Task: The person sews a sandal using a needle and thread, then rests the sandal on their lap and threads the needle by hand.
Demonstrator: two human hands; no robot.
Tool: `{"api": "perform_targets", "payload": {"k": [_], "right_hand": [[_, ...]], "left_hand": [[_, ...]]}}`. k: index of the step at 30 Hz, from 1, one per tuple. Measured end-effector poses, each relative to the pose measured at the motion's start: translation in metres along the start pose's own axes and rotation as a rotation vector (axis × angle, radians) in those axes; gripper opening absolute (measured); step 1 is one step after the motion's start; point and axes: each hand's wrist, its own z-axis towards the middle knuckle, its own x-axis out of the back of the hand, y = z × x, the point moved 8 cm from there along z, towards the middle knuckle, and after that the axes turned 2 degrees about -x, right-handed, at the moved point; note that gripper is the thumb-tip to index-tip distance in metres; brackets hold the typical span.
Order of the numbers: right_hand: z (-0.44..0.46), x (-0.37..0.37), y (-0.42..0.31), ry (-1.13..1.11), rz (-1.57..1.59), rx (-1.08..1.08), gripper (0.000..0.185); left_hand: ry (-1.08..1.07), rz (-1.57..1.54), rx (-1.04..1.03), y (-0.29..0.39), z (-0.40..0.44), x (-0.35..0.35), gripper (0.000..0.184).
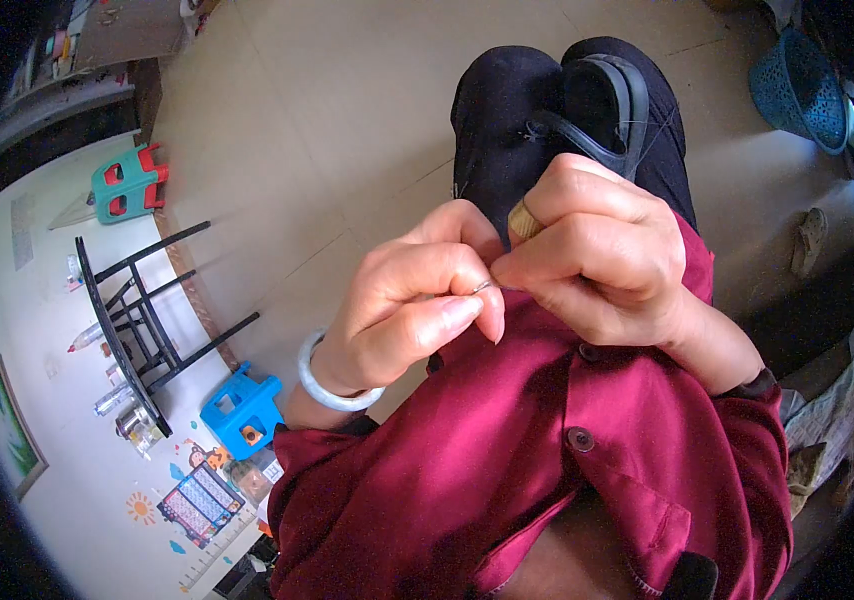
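My left hand (412,300), with a pale bangle (337,390) at the wrist, pinches a thin metal needle (484,286) between thumb and index finger. Close against it, my right hand (602,255) has its thumb and fingertips pressed together; what they grip is too small to make out. A gold-coloured thimble ring (524,221) sits on a right finger. Beyond the hands a dark shoe (634,110) with a strap rests on my knees in black trousers (502,110). Fine loose threads show beside the shoe.
At left stand a black-legged table (152,310) with bottles, a blue plastic stool (242,412) and a green-and-red stool (130,185) near the wall. A blue basket (797,95) is at upper right on the tiled floor (317,130). Another shoe (809,242) lies at right.
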Motion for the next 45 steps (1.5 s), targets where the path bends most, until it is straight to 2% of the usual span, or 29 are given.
{"api": "perform_targets", "payload": {"k": [14, 22, 26, 28, 32, 35, 38, 45], "right_hand": [[-0.002, 0.0, -0.009, 0.006, -0.058, 0.092, 0.018], [-0.006, -0.001, -0.022, 0.01, -0.212, 0.25, 0.026], [-0.006, -0.002, -0.02, 0.009, -0.237, 0.261, 0.025], [-0.005, -0.001, -0.017, 0.021, -0.266, 0.237, 0.025], [-0.009, -0.002, -0.02, 0.039, -0.24, 0.225, 0.025], [-0.01, 0.001, -0.019, 0.161, -0.245, 0.228, 0.023], [-0.008, -0.002, -0.016, 0.103, -0.282, 0.21, 0.023], [-0.008, 0.001, -0.013, 0.163, -0.222, 0.163, 0.023]], "left_hand": [[-0.029, -0.05, -0.026, 0.002, -0.002, -0.002, 0.017], [0.008, -0.167, 0.042, 0.0, -0.004, -0.004, 0.011], [0.027, -0.062, 0.046, 0.001, -0.003, -0.005, 0.008], [0.081, -0.098, 0.051, -0.001, -0.001, -0.004, 0.009], [0.06, -0.133, -0.014, -0.005, -0.002, -0.007, 0.01], [0.1, -0.208, 0.013, -0.01, -0.002, -0.007, 0.009], [0.129, -0.173, -0.046, -0.007, -0.002, -0.004, 0.01], [0.14, -0.254, -0.007, -0.014, -0.007, -0.006, 0.01]]}}
